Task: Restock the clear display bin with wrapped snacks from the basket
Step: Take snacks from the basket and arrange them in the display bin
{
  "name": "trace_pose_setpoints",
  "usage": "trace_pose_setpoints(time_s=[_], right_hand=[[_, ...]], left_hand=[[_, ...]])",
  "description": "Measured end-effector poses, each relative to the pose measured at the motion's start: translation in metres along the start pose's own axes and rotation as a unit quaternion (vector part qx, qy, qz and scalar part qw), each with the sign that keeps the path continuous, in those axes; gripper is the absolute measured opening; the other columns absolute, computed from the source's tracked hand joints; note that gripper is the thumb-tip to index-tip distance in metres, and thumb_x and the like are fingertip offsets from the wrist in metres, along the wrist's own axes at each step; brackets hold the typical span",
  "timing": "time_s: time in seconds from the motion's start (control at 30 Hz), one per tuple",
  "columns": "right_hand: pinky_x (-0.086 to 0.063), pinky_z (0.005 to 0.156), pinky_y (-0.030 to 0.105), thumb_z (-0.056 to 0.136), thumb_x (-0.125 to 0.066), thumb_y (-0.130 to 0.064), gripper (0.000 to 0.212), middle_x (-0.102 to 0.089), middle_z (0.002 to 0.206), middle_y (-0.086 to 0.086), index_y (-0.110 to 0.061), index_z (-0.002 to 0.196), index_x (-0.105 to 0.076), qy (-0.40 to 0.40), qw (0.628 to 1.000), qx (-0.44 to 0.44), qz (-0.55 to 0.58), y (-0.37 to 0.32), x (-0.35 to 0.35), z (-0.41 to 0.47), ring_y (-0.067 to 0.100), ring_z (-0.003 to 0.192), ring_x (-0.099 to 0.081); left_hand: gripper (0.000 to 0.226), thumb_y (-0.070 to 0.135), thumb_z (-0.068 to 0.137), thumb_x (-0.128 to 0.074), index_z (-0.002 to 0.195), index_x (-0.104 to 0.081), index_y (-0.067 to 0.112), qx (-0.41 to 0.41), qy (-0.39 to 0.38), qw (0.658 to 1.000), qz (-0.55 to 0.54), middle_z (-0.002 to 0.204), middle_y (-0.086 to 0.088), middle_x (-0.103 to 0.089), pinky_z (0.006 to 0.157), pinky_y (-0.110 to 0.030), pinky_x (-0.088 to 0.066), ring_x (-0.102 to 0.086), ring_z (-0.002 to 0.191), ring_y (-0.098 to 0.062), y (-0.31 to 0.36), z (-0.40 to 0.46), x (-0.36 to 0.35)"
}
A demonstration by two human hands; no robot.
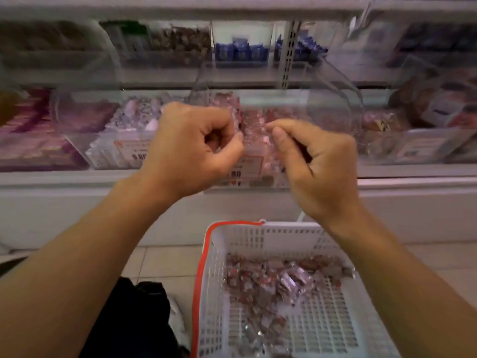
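A clear display bin of wrapped snacks sits on the shelf, straight ahead of both hands. The left hand and right hand, level with each other, pinch snacks at its open top. The basket waits below on the floor, near the right arm

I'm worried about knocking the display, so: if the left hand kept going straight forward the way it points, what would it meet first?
Probably the wrapped pinkish snacks heaped in the clear plastic display bin, right ahead of the left hand. Depth is blurred, so it may already be touching them.
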State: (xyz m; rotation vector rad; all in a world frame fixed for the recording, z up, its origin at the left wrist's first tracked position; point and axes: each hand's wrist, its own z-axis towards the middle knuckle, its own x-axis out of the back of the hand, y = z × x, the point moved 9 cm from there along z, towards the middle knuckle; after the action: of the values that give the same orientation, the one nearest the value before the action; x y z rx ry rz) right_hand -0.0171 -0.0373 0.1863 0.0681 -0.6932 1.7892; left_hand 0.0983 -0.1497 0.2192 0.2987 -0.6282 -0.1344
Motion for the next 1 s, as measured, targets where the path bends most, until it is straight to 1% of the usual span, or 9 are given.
trace_pose_setpoints(time_s=[0.07,0.13,0.23,0.3,0.5,0.6,0.7,0.83,1.0], right_hand=[[-0.049,0.070,0.024,0.101,-0.053,-0.025,0.023,-0.074,0.092,-0.005,-0.015,0.106,-0.073,-0.067,0.989,-0.126,-0.026,0.039,-0.011,-0.083,0.007,0.080,-0.067],[-0.044,0.072,0.033,0.102,-0.051,-0.024,0.022,-0.070,0.094,0.011,-0.011,0.104,-0.068,-0.296,0.912,-0.280,-0.057,0.095,-0.045,-0.185,0.027,0.084,-0.063],[-0.044,0.094,0.036,0.093,-0.066,-0.035,0.069,-0.044,0.148,0.010,-0.008,0.149,-0.035,-0.628,0.624,-0.456,-0.092,0.142,-0.062,-0.353,0.032,0.128,-0.048],[-0.050,0.099,0.039,0.083,-0.078,-0.035,0.102,-0.022,0.162,0.007,-0.017,0.158,-0.011,-0.672,0.520,-0.522,-0.076,0.146,-0.054,-0.417,0.032,0.136,-0.041],[-0.052,0.097,0.049,0.078,-0.084,-0.027,0.117,-0.025,0.160,0.012,-0.025,0.158,0.001,-0.662,0.514,-0.544,-0.032,0.149,-0.085,-0.464,0.039,0.132,-0.045],[-0.042,0.108,0.052,0.077,-0.084,-0.022,0.120,-0.017,0.160,0.017,-0.037,0.156,0.005,-0.706,0.525,-0.470,-0.075,0.153,-0.101,-0.478,0.042,0.136,-0.040],[-0.041,0.109,0.051,0.077,-0.083,-0.009,0.113,-0.002,0.159,0.018,-0.038,0.156,-0.008,-0.697,0.539,-0.463,-0.094,0.164,-0.107,-0.488,0.043,0.135,-0.041],[-0.049,0.101,0.045,0.075,-0.079,0.000,0.080,-0.028,0.144,0.015,-0.021,0.140,-0.038,-0.651,0.597,-0.463,-0.075,0.175,-0.112,-0.487,0.038,0.116,-0.053],[-0.048,0.081,0.032,0.079,-0.079,-0.011,0.075,-0.053,0.117,0.009,-0.020,0.143,-0.041,-0.625,0.629,-0.462,-0.019,0.174,-0.118,-0.485,0.028,0.099,-0.058]], left_hand=[[0.028,0.025,0.076,-0.060,0.053,-0.045,0.021,-0.025,-0.155,0.988,0.010,0.045,0.013,-0.034,0.048,-0.020,-0.032,-0.037,0.043,-0.007,0.013,-0.024,-0.058],[0.028,0.032,0.078,-0.060,0.056,-0.045,0.023,0.007,-0.359,0.932,0.060,0.051,0.009,-0.044,0.054,-0.028,-0.040,-0.047,0.052,-0.013,0.011,-0.074,-0.135],[0.023,0.038,0.089,-0.062,0.100,-0.069,0.019,0.121,-0.644,0.748,0.107,0.094,-0.002,-0.067,0.073,-0.033,-0.053,-0.063,0.086,-0.025,-0.011,-0.198,-0.218],[0.045,0.037,0.093,-0.061,0.130,-0.057,0.011,0.238,-0.725,0.640,0.089,0.114,-0.008,-0.062,0.064,-0.030,-0.053,-0.060,0.090,-0.024,-0.023,-0.283,-0.235],[0.057,0.040,0.092,-0.064,0.138,-0.047,0.010,0.442,-0.700,0.556,0.071,0.138,-0.010,-0.051,0.084,-0.028,-0.047,-0.055,0.121,-0.027,-0.025,-0.429,-0.274],[0.071,0.027,0.091,-0.065,0.149,-0.029,0.010,0.456,-0.683,0.565,0.080,0.149,-0.013,-0.034,0.104,-0.035,-0.043,-0.045,0.130,-0.031,-0.022,-0.450,-0.294],[0.072,0.011,0.086,-0.069,0.147,-0.031,0.015,0.483,-0.644,0.589,0.077,0.148,-0.013,-0.029,0.100,-0.040,-0.047,-0.050,0.123,-0.034,-0.031,-0.459,-0.300],[0.056,0.017,0.089,-0.067,0.137,-0.040,0.012,0.444,-0.619,0.641,0.098,0.137,-0.012,-0.046,0.093,-0.035,-0.048,-0.055,0.116,-0.030,-0.043,-0.451,-0.302],[0.072,0.000,0.091,-0.054,0.150,-0.022,0.024,0.471,-0.590,0.648,0.102,0.137,-0.017,-0.050,0.090,-0.038,-0.049,-0.059,0.114,-0.034,-0.048,-0.449,-0.305]])
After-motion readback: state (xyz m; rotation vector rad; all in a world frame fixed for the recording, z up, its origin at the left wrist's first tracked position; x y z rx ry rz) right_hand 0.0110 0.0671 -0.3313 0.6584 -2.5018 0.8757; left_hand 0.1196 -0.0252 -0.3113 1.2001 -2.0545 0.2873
